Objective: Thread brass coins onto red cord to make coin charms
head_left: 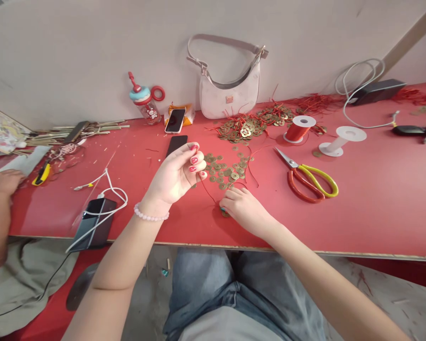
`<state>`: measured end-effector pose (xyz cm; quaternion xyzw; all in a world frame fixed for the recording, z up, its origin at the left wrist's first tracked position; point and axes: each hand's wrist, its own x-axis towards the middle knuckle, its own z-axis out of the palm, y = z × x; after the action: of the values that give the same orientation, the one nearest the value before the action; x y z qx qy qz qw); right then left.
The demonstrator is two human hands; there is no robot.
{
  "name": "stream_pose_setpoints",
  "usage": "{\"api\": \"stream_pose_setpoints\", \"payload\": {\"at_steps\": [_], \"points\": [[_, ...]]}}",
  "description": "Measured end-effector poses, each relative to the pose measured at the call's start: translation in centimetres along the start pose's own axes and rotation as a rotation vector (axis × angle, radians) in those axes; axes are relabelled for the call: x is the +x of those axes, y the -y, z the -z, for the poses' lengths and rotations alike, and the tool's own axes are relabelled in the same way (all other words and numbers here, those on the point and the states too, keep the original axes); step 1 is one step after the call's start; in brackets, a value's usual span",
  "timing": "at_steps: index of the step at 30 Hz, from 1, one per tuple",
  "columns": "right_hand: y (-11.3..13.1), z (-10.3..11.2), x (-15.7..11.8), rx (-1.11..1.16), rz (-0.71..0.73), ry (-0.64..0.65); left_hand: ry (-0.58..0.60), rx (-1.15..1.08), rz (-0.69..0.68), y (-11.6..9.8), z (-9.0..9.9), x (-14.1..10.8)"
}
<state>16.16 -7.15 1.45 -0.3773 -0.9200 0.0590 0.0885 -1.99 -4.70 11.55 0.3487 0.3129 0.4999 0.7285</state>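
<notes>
Raised over the red table, my left hand [179, 173] is closed, its thumb and fingertips pinching a thin red cord [208, 192]. The cord runs down toward my right hand [243, 206], which rests low near the front edge with its fingers curled together. A brass coin [225, 214] shows just under the right fingertips; whether the fingers grip it or the cord is hidden. Loose brass coins [217, 166] lie scattered behind both hands. Farther back is a heap of coins tied with red cord [245, 129].
Scissors [314, 182], a red cord spool [299, 129] and a white spool [342, 140] stand right. A handbag [230, 92], a cup [147, 102] and phones [175, 121] are behind. At left are a power bank with cable [96, 220] and another person's hand [3, 182].
</notes>
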Motion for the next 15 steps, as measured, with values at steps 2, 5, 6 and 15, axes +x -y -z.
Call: {"api": "stream_pose_setpoints", "payload": {"at_steps": [2,5,6,15], "points": [[0.2,0.0,0.1,0.024,-0.008,-0.011,-0.015,0.018,-0.025,0.3,0.4,0.3],[0.7,0.0,0.3,0.058,-0.029,-0.047,-0.023,0.020,-0.062,0.8,0.9,0.7],[0.9,0.0,0.4,0.061,-0.034,-0.052,-0.026,0.017,-0.069,0.9,1.0,0.7],[2.1,-1.1,1.6,0.001,-0.105,-0.030,-0.033,0.020,-0.112,0.6,1.2,0.9]]}}
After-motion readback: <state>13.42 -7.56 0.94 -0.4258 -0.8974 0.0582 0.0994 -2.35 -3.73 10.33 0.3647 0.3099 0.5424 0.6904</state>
